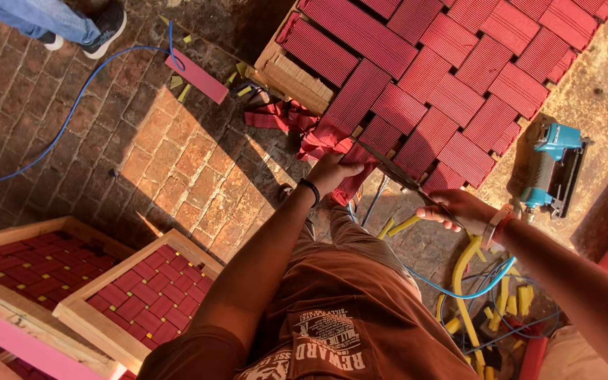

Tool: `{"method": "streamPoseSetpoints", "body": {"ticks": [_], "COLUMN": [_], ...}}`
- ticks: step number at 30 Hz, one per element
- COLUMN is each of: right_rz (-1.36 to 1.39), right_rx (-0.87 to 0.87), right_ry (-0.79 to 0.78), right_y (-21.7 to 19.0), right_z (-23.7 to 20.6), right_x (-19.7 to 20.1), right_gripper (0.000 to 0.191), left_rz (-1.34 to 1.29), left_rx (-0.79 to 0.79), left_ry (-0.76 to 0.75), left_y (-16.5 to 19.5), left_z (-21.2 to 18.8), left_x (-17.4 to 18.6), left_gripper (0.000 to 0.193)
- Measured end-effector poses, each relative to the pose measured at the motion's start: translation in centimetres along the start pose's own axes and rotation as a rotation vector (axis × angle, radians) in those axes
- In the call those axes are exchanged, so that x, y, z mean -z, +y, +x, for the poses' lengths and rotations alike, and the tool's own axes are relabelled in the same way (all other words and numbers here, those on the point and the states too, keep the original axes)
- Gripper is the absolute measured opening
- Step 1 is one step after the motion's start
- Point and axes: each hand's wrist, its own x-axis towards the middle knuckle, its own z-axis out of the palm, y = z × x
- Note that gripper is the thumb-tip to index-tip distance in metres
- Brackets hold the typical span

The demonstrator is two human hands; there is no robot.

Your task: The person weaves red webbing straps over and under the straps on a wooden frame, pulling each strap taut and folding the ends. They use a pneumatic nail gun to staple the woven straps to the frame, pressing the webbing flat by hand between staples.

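The brick floor (142, 155) is taking up the left of the view, its rough reddish pavers lying half in sun, half in shade. The woven panel (445, 77), serving as landmark, is occupying the upper middle and right: flat, ribbed red straps are crossing in a basket pattern over a pale wooden frame, and its top edge is running out of view. Below and left of the panel, two smaller woven frames (142, 295) of the same red strapping on light wood are lying cut off by the bottom-left corner. Right of the panel, a teal pneumatic stapler (550, 169) is resting on gritty concrete. Below the panel, yellow webbing offcuts (473, 281) are lying tangled with a thin blue hose (72, 105), which is also curving across the bricks left of the panel. At the top-left corner another person's shoe (107, 24) and denim trouser leg are partly showing.

At the panel's lower edge, the left hand (332, 172) is gripping the loose red strap ends (321, 144), fingers closed round the bunched fabric. Just right of it, the right hand (459, 210) is holding dark metal scissors (395, 169), fingers wrapped round the handles, blades pointing at the strap ends. Whether the blades are touching the fabric is hard to make out.
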Motion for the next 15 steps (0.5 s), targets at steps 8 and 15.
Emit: {"method": "streamPoseSetpoints", "body": {"ticks": [8, 15], "right_rz": [-0.116, -0.106], "right_rx": [-0.119, 0.063], "right_ry": [-0.039, -0.023], "right_y": [-3.8, -6.6], "right_z": [0.1, 0.3], "right_x": [2.1, 2.9], "right_gripper": [0.051, 0.050], "left_rz": [0.089, 0.088], "left_rx": [0.072, 0.064], "left_ry": [0.117, 0.176], "left_y": [0.0, 0.4], "left_z": [0.3, 0.2], "left_x": [0.2, 0.1], "left_gripper": [0.043, 0.045]}}
